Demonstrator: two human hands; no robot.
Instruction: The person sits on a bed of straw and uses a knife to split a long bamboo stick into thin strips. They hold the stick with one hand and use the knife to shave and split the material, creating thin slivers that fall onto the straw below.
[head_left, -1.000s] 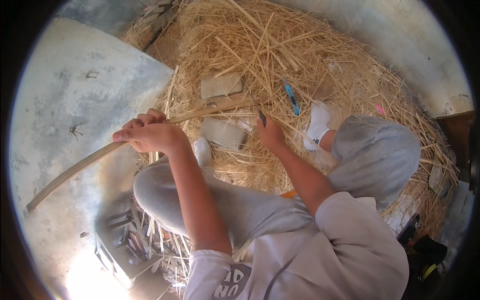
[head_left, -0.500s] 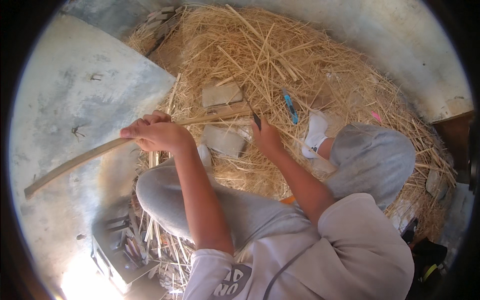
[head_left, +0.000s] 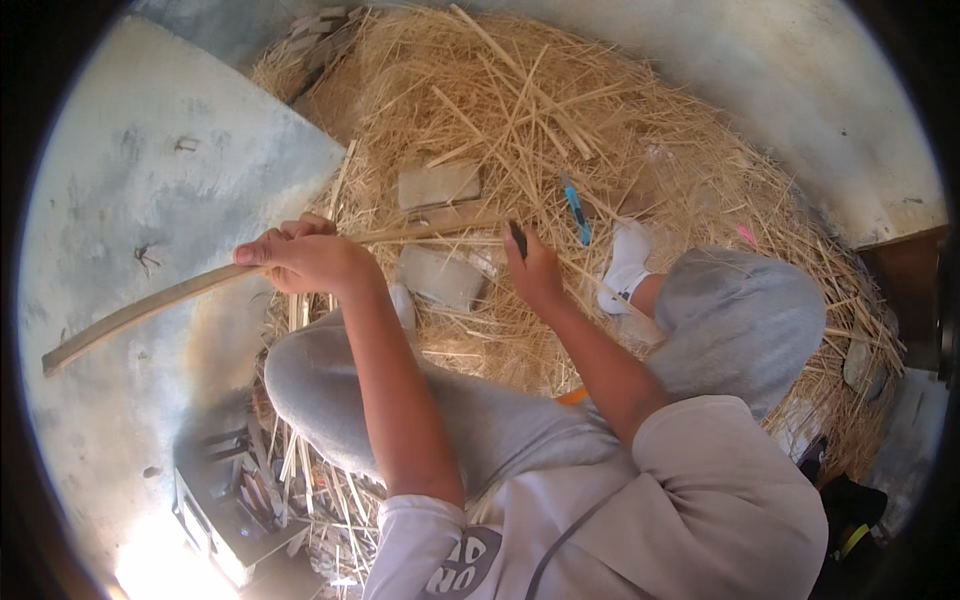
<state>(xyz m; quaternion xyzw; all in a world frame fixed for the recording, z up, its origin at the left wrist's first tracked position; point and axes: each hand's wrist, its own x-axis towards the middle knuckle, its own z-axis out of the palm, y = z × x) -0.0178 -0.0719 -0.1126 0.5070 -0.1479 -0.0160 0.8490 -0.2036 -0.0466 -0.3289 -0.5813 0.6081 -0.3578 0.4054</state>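
My left hand is closed round a long, slightly curved wooden or bamboo strip. One end sticks out to the left, while the other reaches rightward over the straw toward my right hand. In my right hand is a black-handled knife, held near the strip's right end. I cannot clearly make out its blade now. A brick-like block lies just beyond the strip, and a second block lies on the near side. To the right of the knife, a blue utility knife rests on the shavings.
Thin shavings and loose strips cover the floor around my crossed legs. A grey box with small items inside stands at lower left. Pale walls rise at left and upper right. A dark object lies at lower right.
My left hand and the strip have shifted slightly, the strip's left end sitting a little higher. The knife has turned; its thin blade showed clearly before and is hard to see now.
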